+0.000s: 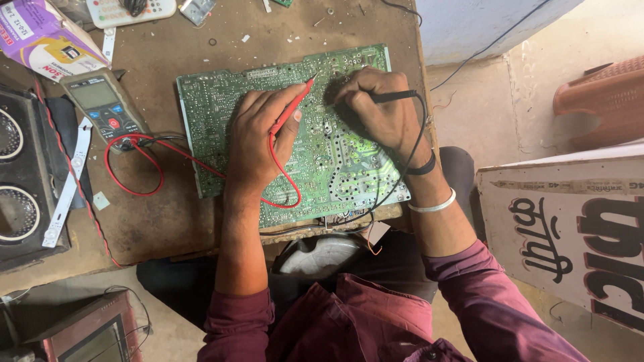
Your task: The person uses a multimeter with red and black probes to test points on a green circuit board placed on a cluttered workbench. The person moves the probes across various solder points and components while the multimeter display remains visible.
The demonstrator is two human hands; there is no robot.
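Observation:
A green circuit board [215, 100] lies solder side up on a brown worktable [168, 214]. My left hand [258, 137] holds a red test probe [293, 107] with its tip on the board near the top middle. My right hand [379, 110] holds a black test probe [392, 96] and presses its tip to the board close by. A red lead [134, 137] and a black lead [417, 144] run from the probes. The red one loops back to a grey multimeter [104, 107] on the left.
A speaker box [20, 174] stands at the left edge, with a white strip [67, 184] beside it. A purple and white carton [40, 33] and a remote control [131, 10] lie at the back. An orange plastic stool [604, 94] and a painted signboard [570, 228] are on the right.

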